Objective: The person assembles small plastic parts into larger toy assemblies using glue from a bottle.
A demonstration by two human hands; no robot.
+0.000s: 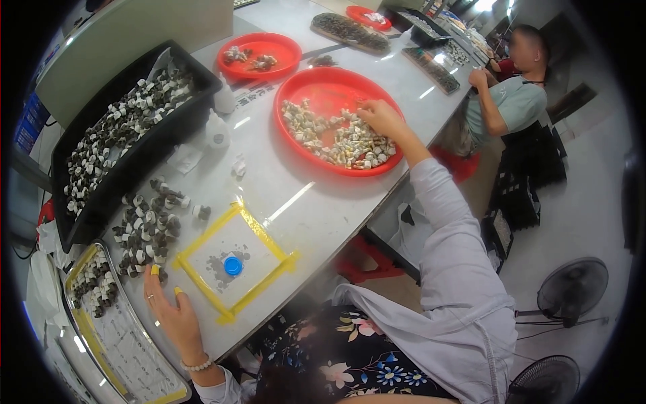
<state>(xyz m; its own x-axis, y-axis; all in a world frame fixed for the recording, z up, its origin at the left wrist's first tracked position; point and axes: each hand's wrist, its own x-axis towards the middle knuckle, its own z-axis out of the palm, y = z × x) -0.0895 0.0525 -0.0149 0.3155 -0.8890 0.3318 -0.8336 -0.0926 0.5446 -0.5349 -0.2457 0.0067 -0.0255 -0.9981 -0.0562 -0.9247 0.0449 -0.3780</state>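
Note:
My left hand [169, 306] rests on the white table with thumb and index finger spread apart. Yellow covers sit on those two fingertips. The index fingertip is beside a pile of small grey-and-white parts [142, 225]. My right hand [383, 118] reaches over the big round red tray [323, 79], fingers drawn together at the small cream and yellowish pieces [350, 145] in it. Whatever those fingertips hold is too small to make out. Between my hands, a blue cap [233, 266] lies inside a square of yellow tape [269, 237], with wet-looking grey marks around it.
A long black bin [70, 168] full of grey-and-white parts stands at left, a metal-rimmed tray [134, 343] in front of it. White squeeze bottles [217, 131] stand mid-table. Beyond are a smaller red tray [286, 44] and a seated person [515, 101]. Fans [572, 289] stand at right.

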